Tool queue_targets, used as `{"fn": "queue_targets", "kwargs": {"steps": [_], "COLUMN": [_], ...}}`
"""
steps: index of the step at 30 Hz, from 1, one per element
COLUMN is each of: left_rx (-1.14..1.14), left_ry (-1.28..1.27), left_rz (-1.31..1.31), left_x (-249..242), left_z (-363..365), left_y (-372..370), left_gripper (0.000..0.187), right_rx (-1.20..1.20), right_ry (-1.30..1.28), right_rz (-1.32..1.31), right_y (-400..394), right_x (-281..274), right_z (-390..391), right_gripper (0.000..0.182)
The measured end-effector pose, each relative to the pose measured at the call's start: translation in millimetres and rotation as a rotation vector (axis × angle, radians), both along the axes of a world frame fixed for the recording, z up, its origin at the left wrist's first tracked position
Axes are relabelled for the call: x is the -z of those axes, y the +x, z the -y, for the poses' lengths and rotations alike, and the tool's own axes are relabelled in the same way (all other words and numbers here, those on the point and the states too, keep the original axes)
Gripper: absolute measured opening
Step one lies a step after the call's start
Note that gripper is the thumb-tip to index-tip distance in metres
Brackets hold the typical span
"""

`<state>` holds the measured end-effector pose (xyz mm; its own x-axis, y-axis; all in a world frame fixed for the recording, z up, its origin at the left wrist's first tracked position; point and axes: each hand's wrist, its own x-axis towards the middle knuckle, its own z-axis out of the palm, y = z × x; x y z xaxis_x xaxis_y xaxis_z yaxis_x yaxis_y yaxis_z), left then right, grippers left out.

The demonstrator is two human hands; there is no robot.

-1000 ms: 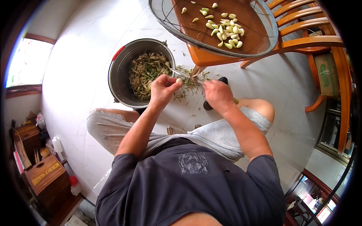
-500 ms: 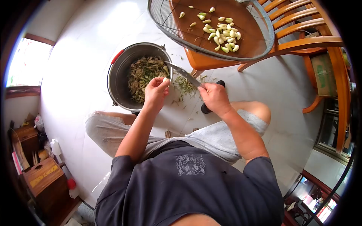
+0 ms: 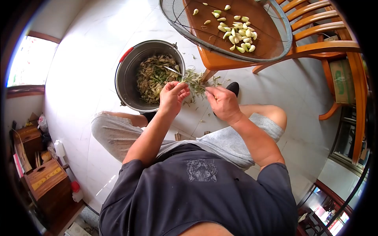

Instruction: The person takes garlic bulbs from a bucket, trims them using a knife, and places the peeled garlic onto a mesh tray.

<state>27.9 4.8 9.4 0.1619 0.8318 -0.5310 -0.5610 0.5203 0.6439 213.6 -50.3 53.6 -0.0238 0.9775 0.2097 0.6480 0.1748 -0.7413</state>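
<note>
Over the near right rim of a metal bucket (image 3: 126, 84), my left hand (image 3: 171, 96) pinches a small pale bulb (image 3: 181, 82) between thumb and fingertips. My right hand (image 3: 224, 104), to its right, is closed around the handle of a knife (image 3: 172, 70). The blade points left, and its bright tip end shows above the bucket; the rest is hard to make out against the scraps. Inside the bucket lie many unpeeled bulbs (image 3: 151, 74) with stringy roots and green bits. Peeled white-green bulbs (image 3: 242, 36) sit in a pile on a round mesh sieve (image 3: 232, 59).
The sieve rests on a wooden chair (image 3: 212, 65) at the upper right. Green and pale trimmings (image 3: 197, 80) litter the tiled floor beside the bucket. A cardboard box (image 3: 341, 82) is at the right, and a wooden cabinet (image 3: 47, 183) stands at the lower left.
My left hand has moved slightly right and down, closer to my right hand. The knife has turned, so less of its blade shows. The whole view has shifted a little.
</note>
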Motion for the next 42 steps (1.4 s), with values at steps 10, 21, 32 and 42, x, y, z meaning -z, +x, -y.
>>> {"fn": "queue_targets", "kwargs": {"steps": [10, 21, 32, 42], "left_rx": [0.094, 0.083, 0.177, 0.506], "left_ry": [-0.038, -0.036, 0.044, 0.704], "left_rz": [0.106, 0.130, 0.070, -0.539], "left_x": [2, 4, -22, -145], "left_z": [6, 7, 2, -84], "left_y": [3, 6, -3, 48], "left_gripper": [0.013, 0.012, 0.017, 0.035], "right_rx": [-0.040, -0.061, 0.062, -0.027], "right_ry": [0.033, 0.031, -0.433, -0.513], "right_rz": [0.076, 0.116, 0.342, 0.262], "right_y": [1, 1, 26, 24], "right_x": [0, 1, 18, 12], "right_z": [1, 1, -1, -8], "right_gripper": [0.014, 0.014, 0.018, 0.021]}}
